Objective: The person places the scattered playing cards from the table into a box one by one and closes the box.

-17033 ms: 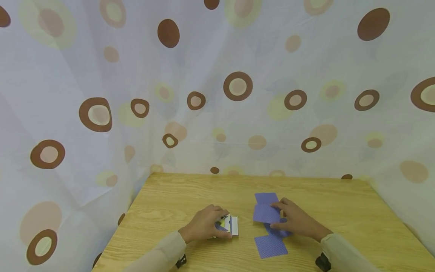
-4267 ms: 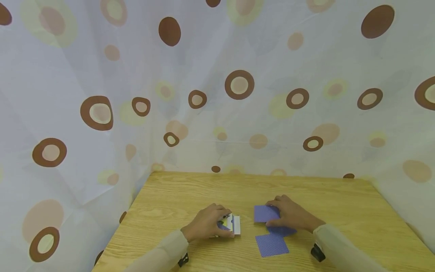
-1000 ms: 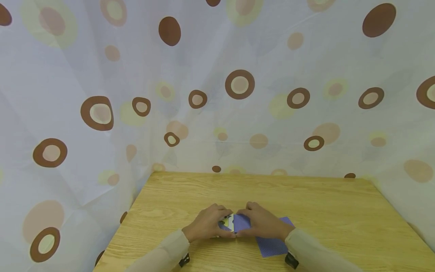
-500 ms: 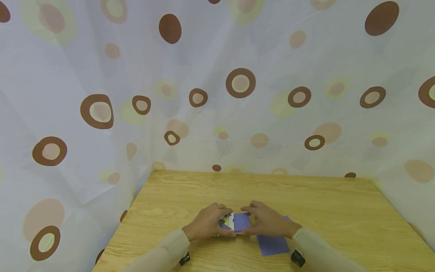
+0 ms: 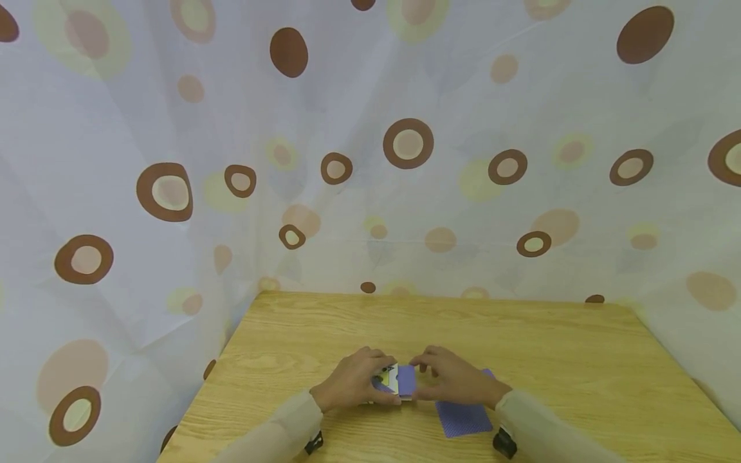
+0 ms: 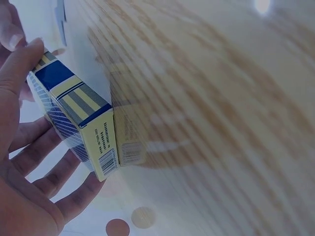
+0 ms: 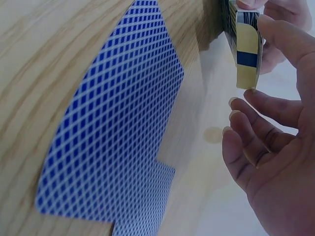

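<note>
Left hand (image 5: 354,381) clamped round playing-card box (image 6: 78,105) on wood-grain table (image 5: 324,328), blue-backed card (image 5: 407,381) jutting out.
Right hand (image 7: 275,135): thumb, index at box mouth, pinch unclear. Barcode (image 6: 108,162): left wrist only; loose cards (image 7: 115,115) overlapping: clear in right wrist.

On the end panel (image 6: 102,140) of the card box (image 6: 74,101), the left wrist view shows a barcode (image 6: 109,162) and short lines of small print (image 6: 101,140), too small to read. The glossy table (image 6: 221,98) mirrors the barcode, equally illegible. Dark markings (image 5: 384,371) on the box in the head view are unreadable too.
</note>
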The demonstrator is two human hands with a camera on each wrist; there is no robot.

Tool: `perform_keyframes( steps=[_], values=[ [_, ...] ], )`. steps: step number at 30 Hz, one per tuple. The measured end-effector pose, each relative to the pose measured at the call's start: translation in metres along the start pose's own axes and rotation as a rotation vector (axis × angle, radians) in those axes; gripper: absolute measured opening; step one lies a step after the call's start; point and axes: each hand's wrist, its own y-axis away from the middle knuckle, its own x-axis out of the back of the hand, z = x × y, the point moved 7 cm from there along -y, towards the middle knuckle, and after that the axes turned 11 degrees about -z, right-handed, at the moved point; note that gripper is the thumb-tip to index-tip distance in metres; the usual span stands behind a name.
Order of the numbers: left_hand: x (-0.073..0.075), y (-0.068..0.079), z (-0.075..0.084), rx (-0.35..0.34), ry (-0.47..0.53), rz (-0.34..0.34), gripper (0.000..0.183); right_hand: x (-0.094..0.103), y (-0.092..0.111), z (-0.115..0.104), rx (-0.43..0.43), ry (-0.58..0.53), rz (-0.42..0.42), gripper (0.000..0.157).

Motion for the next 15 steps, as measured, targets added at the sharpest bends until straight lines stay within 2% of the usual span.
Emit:
perform_keyframes(
  steps=[12, 15],
  values=[
    [-0.001, 0.0, -0.002, -0.003, 0.003, 0.006, 0.082, -0.01, -0.017, -0.004, -0.026, -0.034, 0.005, 0.074],
    [0.0, 0.0, -0.002, -0.002, 0.008, 0.005, 0.081, -0.009, -0.017, -0.003, -0.023, -0.032, 0.016, 0.071]
  ],
)
